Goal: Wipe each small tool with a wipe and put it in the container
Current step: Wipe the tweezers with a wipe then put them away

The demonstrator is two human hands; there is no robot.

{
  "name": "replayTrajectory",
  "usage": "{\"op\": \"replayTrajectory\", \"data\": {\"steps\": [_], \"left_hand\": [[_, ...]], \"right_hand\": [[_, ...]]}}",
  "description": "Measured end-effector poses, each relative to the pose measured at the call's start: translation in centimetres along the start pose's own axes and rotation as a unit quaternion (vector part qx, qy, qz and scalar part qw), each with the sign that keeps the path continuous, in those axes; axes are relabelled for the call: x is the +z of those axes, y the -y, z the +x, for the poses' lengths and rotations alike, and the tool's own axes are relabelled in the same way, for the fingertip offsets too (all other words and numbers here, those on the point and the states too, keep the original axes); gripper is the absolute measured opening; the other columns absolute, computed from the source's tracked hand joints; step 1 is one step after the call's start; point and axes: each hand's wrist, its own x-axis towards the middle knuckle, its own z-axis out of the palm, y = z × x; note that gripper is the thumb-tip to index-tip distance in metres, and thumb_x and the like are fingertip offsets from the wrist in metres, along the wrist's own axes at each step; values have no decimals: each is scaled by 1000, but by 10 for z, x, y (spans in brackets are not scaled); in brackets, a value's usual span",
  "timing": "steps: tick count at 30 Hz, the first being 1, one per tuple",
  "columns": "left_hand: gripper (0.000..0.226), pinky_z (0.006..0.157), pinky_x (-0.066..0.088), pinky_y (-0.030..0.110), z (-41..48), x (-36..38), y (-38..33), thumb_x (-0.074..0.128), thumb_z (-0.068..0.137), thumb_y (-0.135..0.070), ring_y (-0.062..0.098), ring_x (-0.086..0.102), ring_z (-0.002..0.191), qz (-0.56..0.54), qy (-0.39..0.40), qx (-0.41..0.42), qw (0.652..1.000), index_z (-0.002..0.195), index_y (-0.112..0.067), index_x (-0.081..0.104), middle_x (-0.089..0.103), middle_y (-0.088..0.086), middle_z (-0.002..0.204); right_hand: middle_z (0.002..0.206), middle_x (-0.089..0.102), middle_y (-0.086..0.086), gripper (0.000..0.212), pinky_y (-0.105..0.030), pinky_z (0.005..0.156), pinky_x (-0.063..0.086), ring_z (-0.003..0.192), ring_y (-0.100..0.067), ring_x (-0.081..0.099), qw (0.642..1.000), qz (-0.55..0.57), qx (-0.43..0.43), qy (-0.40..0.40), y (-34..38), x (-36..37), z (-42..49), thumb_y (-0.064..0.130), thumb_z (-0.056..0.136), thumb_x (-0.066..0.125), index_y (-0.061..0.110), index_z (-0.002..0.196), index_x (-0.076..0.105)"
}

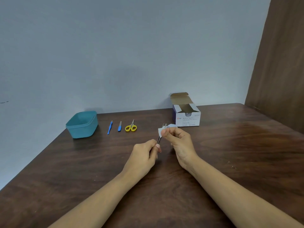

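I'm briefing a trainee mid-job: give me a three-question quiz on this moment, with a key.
1. True or false: the teal container already holds a tool.
2. Which tool lies nearest the container? A) yellow scissors B) blue-handled pick C) small blue file
3. What does each hand hold?

Key
1. False: what shows of its inside is bare.
2. B. The row runs pick, file, scissors, going away from the container.
3. The left hand pinches the lower end of a thin metal tool; the right hand presses a white wipe around its upper part, in front of the open swab box.
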Motion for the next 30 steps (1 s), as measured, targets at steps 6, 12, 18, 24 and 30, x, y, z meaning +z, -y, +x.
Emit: {"op": "replayTrajectory", "data": {"steps": [6, 12, 18, 24, 30], "left_hand": [[24, 58, 42, 9, 2, 1, 1, 44, 100, -22, 3, 59, 65, 16, 20, -11, 1000, 88, -15, 63, 60, -8, 66], [24, 59, 43, 12, 1, 2, 1, 45, 99, -21, 7, 59, 65, 14, 23, -10, 1000, 85, -14, 63, 62, -3, 65], [25, 57, 41, 9, 1, 2, 1, 44, 100, -25, 2, 57, 61, 20, 27, -1, 999, 86, -16, 63, 61, -6, 65], [25, 58, 41, 7, 1, 1, -1, 43, 99, -26, 4, 58, 61, 21, 33, 7, 999, 85, -18, 62, 60, -8, 65], [26, 56, 40, 7, 0, 1, -1, 44, 99, -26, -2, 56, 60, 23, 31, 6, 999, 86, -17, 63, 59, -8, 65]], "right_hand": [[83, 69, 4, 13, -7, 73, 42, 81, 5, 60, 999, -27, -20, 7, -4, 0, 3, 16, 90, 63, 12, 81, 71], [84, 70, 6, 11, -6, 71, 43, 73, 11, 60, 1000, 17, -9, -18, 0, 0, 5, 7, 89, 62, 8, 85, 72], [81, 74, 7, 6, -14, 66, 38, 58, 8, 58, 996, 72, 12, -54, 5, 2, 2, 9, 84, 69, 7, 80, 73], [82, 71, 8, 13, -16, 70, 37, 61, 10, 57, 995, 69, -8, -65, 7, 4, 0, 16, 88, 66, 15, 76, 72], [77, 73, 11, 20, -14, 71, 40, 74, 6, 62, 997, 70, -14, -31, 6, 2, 1, 6, 92, 58, 9, 76, 69]]}}
